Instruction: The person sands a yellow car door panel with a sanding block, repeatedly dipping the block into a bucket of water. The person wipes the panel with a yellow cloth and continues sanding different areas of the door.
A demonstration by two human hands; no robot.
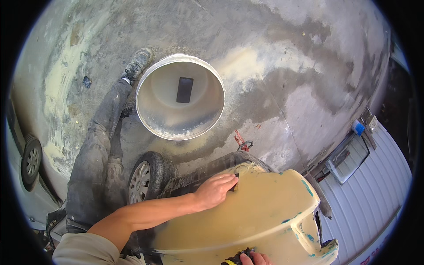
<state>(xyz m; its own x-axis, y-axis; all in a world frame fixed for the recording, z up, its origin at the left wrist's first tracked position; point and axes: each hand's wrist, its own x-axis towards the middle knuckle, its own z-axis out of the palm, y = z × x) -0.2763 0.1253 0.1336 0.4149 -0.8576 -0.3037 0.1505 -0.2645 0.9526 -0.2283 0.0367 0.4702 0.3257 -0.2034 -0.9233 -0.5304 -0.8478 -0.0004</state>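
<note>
My left hand (216, 191) reaches in from the lower left and lies on a curved car body panel (260, 203), coated tan with teal patches at its edges. A small dark pad (235, 182) shows under its closed fingertips, against the panel's upper edge; most of it is covered. At the bottom edge of the picture is my right hand (256, 259), partly cut off. Its fingers are closed around a black and yellow thing (237, 258) low on the panel, its kind unclear.
Beyond the panel, a white bucket (145, 115) with a dark rectangular slab (184, 90) inside stands on stained concrete. A car wheel (148, 176) adjoins the panel. Dusty trouser legs (95, 154) stretch at left. Red strands (240, 140) lie near the panel; ribbed white metal (375, 176) stands right.
</note>
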